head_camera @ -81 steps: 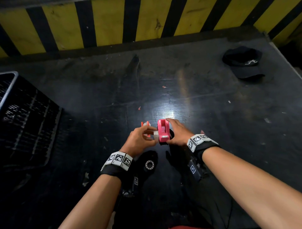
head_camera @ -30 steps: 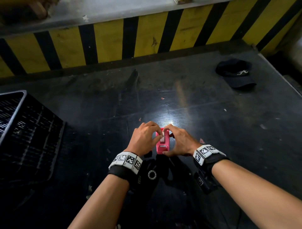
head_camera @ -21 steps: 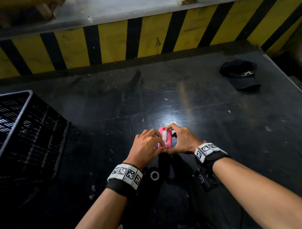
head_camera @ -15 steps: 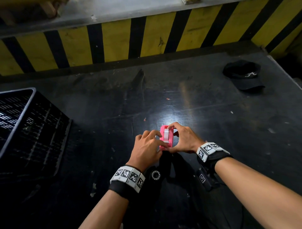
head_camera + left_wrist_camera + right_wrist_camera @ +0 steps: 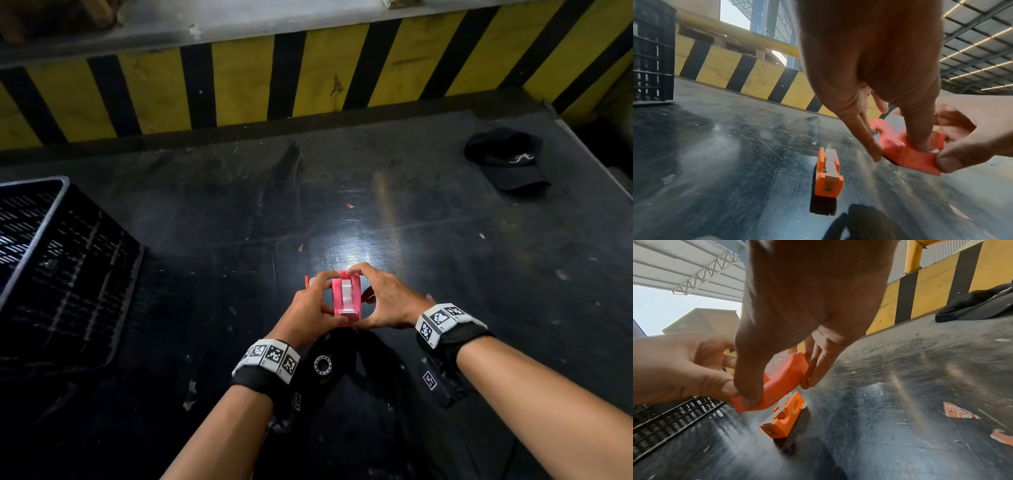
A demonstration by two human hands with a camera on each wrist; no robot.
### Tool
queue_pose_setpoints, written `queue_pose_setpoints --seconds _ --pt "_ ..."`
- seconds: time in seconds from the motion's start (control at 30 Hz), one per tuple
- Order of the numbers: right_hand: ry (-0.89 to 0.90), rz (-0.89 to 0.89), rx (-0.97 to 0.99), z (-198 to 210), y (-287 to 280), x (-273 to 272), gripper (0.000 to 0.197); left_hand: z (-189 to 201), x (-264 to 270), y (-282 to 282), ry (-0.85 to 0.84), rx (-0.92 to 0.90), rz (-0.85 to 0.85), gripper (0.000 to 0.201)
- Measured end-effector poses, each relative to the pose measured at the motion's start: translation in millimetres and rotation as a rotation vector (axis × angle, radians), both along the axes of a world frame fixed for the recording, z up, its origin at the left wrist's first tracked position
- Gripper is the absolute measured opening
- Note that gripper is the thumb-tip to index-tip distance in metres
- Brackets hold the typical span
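Observation:
Both hands hold a pink tape dispenser (image 5: 346,298) just above the dark table (image 5: 445,274), with its white tape strip and metal cutter facing up. My left hand (image 5: 308,308) pinches its left side between thumb and fingers (image 5: 875,152). My right hand (image 5: 387,301) grips the right side, thumb at the near end and fingers (image 5: 812,376) along the far flank. In the wrist views the dispenser (image 5: 914,160) (image 5: 785,379) is tilted. A smaller orange tape dispenser (image 5: 828,173) (image 5: 785,418) stands on the table just left of it, mostly hidden in the head view.
A black slatted crate (image 5: 51,274) stands at the left. A black cap (image 5: 507,161) lies at the far right, near the table's right edge. A yellow and black striped barrier (image 5: 239,85) runs along the back. Small orange scraps (image 5: 960,410) lie on the table.
My left fingers have slid from the top of the pink dispenser to its left side, baring the tape strip and cutter. Both hands keep their hold.

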State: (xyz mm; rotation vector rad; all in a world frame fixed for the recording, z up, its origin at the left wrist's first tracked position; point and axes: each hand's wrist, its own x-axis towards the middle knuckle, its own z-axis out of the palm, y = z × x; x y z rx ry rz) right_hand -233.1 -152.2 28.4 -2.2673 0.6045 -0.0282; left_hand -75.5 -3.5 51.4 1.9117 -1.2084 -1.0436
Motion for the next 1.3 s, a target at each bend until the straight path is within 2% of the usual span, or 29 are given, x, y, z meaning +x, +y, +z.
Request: queue_pose_setpoints --seconds 0.13,0.27,0.43,0.67,0.87,0.93,1.03,1.1,1.17,1.3 --pt "0.067 -0.003 -0.042 -9.1 -5.3 8.3 0.122 -7.5 9.2 3.0 -0.097 0.005 -0.024 0.090" --pt "0.170 -0.025 -0.087 -24.2 -15.0 24.8 0.119 -17.6 30.8 18.3 -0.196 -0.006 0.112 0.061" --pt "0.263 -0.074 -0.081 -47.3 -17.2 38.6 0.119 -42.7 57.9 60.2 -0.299 0.115 0.122 0.052" --pt "0.323 -0.101 -0.119 -66.8 -14.3 38.2 0.117 -70.9 67.0 95.6 -0.235 0.201 0.164 0.046" --pt "0.421 -0.127 -0.124 -63.0 2.1 36.9 0.145 -75.0 72.8 98.8 -0.212 0.254 0.124 0.046" --pt "0.380 -0.158 -0.228 -54.0 16.6 37.3 0.130 -74.1 74.3 99.6 -0.224 0.290 0.086 0.048" --pt "0.187 -0.121 -0.401 -41.5 44.9 38.1 0.072 -76.2 75.2 102.6 -0.275 0.339 0.020 0.056" --pt "0.120 -0.041 -0.401 -42.9 63.6 36.6 0.039 -77.1 73.7 105.0 -0.321 0.393 -0.034 0.064" --pt "0.171 0.045 -0.294 -47.2 80.0 34.0 0.031 -79.7 71.7 108.2 -0.357 0.426 -0.073 0.070" --pt "0.321 0.145 -0.153 -60.2 106.1 27.8 0.047 -88.6 67.4 116.6 -0.395 0.369 -0.078 0.055"
